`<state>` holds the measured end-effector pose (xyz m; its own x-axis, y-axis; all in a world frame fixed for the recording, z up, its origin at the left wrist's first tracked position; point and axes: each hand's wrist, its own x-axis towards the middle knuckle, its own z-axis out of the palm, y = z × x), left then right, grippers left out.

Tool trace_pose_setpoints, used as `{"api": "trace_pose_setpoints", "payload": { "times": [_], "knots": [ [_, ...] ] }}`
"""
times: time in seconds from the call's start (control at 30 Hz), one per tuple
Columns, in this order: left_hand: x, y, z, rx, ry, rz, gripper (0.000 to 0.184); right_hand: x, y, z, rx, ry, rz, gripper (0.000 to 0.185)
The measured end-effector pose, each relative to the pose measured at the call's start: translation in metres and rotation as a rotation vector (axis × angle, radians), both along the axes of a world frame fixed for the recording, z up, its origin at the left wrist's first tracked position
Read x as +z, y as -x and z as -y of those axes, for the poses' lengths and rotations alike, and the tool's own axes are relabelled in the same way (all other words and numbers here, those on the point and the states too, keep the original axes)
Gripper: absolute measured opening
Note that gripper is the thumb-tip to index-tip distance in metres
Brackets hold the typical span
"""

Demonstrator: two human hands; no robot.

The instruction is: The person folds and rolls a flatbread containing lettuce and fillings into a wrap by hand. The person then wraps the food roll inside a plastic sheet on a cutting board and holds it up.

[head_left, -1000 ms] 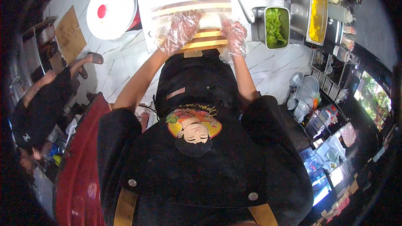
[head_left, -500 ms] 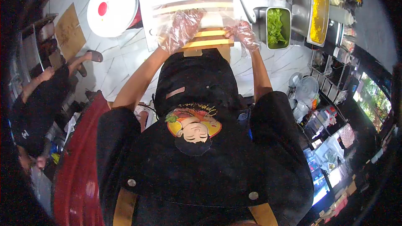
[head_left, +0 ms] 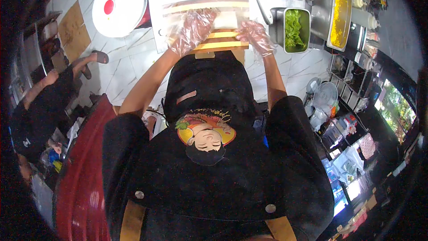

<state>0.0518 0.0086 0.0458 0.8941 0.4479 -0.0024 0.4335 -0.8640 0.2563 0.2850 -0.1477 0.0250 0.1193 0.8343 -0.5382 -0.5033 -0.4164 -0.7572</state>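
Note:
A striped wooden board (head_left: pixel 223 43) lies on the white surface at the top centre, partly covered by clear plastic wrap. On it sits a white roll or block (head_left: pixel 227 19) under the wrap. My left hand (head_left: pixel 196 26), in a clear plastic glove, is closed on the wrap at the left end of the white roll. Also gloved, my right hand (head_left: pixel 255 35) has its fingers pressed together at the board's right edge, beside the roll's right end. What its fingertips pinch is too small to make out.
A steel container of lettuce (head_left: pixel 294 29), a steel tray of shredded yellow food (head_left: pixel 339 15) and a knife (head_left: pixel 264 6) are at the right. A round white lid (head_left: pixel 117 7) with a red centre is at the left. Another person (head_left: pixel 42 100) is at the far left.
My right hand moved away from the white roll to the right, then slightly back toward the board's edge. My left hand has stayed nearly in place. The other person's arm has shifted.

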Motion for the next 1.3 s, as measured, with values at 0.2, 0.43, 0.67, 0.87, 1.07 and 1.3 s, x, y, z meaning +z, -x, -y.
{"api": "trace_pose_setpoints", "payload": {
  "times": [0.2,0.43,0.67,0.87,1.07,1.3],
  "knots": [
    [0.014,-0.002,-0.001,-0.004,-0.014,-0.023,0.046,-0.035,0.014,-0.007,0.014,0.080,0.710,0.020],
    [0.003,-0.002,-0.001,0.005,0.000,-0.051,0.044,0.027,0.044,-0.043,-0.048,0.365,1.220,0.031],
    [0.017,-0.002,-0.002,0.017,0.062,-0.037,0.043,0.002,0.068,-0.032,-0.607,0.176,0.733,0.046],
    [0.018,-0.005,-0.002,0.039,0.102,-0.065,0.043,0.017,0.089,-0.017,-0.838,0.109,0.242,0.049],
    [0.013,-0.006,-0.001,0.038,0.087,-0.060,0.043,0.000,0.080,-0.028,-0.746,0.194,0.161,0.058],
    [0.010,-0.001,-0.003,-0.009,0.020,-0.007,0.043,0.035,0.050,-0.014,-0.307,0.118,0.491,0.065]
  ]
}}
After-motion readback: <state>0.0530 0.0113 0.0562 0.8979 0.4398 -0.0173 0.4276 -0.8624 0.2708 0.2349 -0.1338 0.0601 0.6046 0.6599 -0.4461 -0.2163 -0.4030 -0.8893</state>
